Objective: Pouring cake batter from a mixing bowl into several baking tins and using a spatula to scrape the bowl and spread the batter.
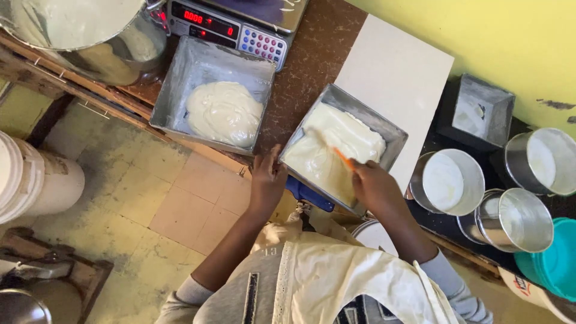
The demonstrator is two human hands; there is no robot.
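A square metal baking pan (393,129) full of pale batter (330,150) sits on the table's near edge. My right hand (373,185) grips an orange-handled spatula (341,157) whose blade lies in the batter. My left hand (267,177) rests against the pan's left side, fingers on its rim. A second square pan (186,72) with a mound of batter (225,113) stands to the left, untouched.
A digital scale (231,24) and a large steel bowl (90,36) stand at the back left. A white board (399,78), an empty square tin (477,111), three round tins (447,180) and a teal bucket (555,264) lie right. White buckets (33,180) stand on the tiled floor.
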